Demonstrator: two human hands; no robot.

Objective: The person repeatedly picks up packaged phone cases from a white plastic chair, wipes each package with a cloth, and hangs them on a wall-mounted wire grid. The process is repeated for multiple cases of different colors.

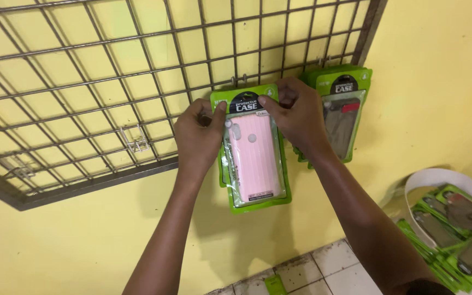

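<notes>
Head view: both hands on a pink phone case pack [255,155] at the wire grid [83,82].
I pinch its green top edge, left hand [200,136] and right hand [299,114] closed on either corner; the pack hangs upright mid-frame, long axis vertical, below my fingers, another pack [345,109] just right.

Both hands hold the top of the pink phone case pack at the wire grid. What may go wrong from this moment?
1. The left hand and right hand pinch only the top of the pink phone case pack; if it misses the hook, it may drop to the tiled floor.
2. The right hand lies over the neighbouring dark case packs and might knock them loose from the wire grid.
</notes>
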